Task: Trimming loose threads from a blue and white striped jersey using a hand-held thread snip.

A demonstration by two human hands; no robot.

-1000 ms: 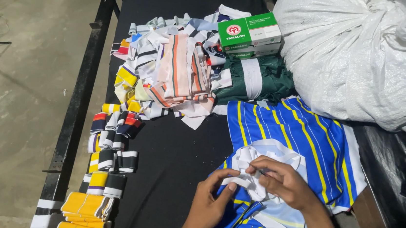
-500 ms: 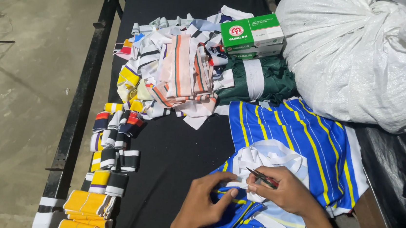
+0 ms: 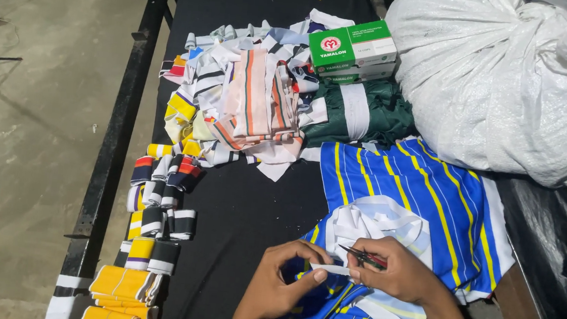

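The blue shirt (image 3: 417,198) with yellow and white stripes lies spread on the black table (image 3: 244,218), near the person's edge and toward the right side. Its white collar (image 3: 377,222) is bunched up in the middle of the cloth, just above both hands. The right hand (image 3: 397,272) is closed around a small pair of snips (image 3: 362,257), dark with a red part, their tip pointing left over a white strip of the shirt. The left hand (image 3: 279,286) is curled, thumb and fingers pinching the shirt's near white edge just beside the snips.

Right of the shirt, a large white sack (image 3: 508,90) fills the far right of the table and overlaps the shirt's upper right edge; below it dark plastic sheet (image 3: 557,238) crowds the right border. Above the shirt lies a folded green garment (image 3: 362,115), touching its top edge, with a green and white box (image 3: 354,49) behind it. A heap of striped cloth pieces (image 3: 247,101) sits further left. Rows of folded striped cuffs (image 3: 155,217) run along the table's left edge, beside the black rail (image 3: 118,138). Between the cuffs and the shirt, a bare strip of black table stays free. Beyond the rail is concrete floor (image 3: 27,123).
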